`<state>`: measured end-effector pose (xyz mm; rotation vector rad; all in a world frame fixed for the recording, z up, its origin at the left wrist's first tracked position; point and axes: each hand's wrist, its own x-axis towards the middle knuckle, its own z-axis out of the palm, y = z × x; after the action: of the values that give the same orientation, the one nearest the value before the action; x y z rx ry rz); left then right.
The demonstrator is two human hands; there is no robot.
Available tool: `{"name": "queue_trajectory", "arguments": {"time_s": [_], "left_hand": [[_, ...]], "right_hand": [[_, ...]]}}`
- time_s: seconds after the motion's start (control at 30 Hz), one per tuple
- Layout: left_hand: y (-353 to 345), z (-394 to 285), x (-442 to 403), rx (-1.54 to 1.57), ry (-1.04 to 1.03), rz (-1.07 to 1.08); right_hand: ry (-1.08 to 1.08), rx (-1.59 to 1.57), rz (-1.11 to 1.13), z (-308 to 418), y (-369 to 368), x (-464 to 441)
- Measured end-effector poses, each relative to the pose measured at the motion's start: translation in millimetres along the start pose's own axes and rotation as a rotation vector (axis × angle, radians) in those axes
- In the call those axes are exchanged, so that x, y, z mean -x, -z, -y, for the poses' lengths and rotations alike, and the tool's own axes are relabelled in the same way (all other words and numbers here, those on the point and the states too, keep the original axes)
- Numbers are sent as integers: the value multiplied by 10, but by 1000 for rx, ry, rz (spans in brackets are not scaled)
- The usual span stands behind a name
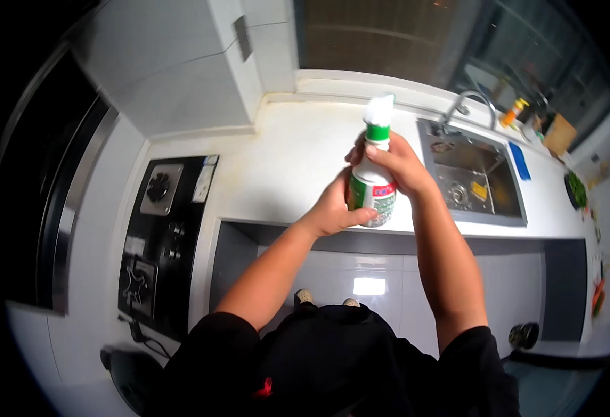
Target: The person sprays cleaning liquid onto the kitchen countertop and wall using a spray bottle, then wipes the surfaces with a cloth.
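A white and green spray bottle [374,187] with a printed label is held up above the front edge of the white countertop [298,153]. Around its lower body wraps my left hand [334,205], thumb across the label. My right hand [399,163] grips the bottle higher up, near the neck, fingers partly hidden behind it. The bottle's white and green spray head [379,115] points up and away from me, overexposed at the top.
On the left lies a black gas stove [169,236]. To the right is a steel sink [451,174] with a faucet [482,97] and a yellow sponge [480,190]. Beyond it are a blue cloth [519,161], an orange pump bottle [515,112] and green vegetables [576,191].
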<state>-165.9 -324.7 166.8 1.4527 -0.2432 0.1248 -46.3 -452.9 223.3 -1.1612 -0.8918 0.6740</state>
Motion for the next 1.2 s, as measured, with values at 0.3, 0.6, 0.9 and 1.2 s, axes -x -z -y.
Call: {"name": "queue_trajectory", "arguments": {"time_s": [0.3,0.6,0.9,1.2], "left_hand": [[472,1086,741,-409,177,-604],[1038,1434,1653,-486,525,-793],[1491,1634,1804,-352,613,-715],[1456,1765,1182,-365,553,-486]], "right_hand": [[-138,370,-477,-1451,-765,-337],[-362,470,-322,-2691,-1726,-835],[-544,669,-405,-3001,-1954,-1115],[-583,753,-632,-2812,-1269,-1130]]}}
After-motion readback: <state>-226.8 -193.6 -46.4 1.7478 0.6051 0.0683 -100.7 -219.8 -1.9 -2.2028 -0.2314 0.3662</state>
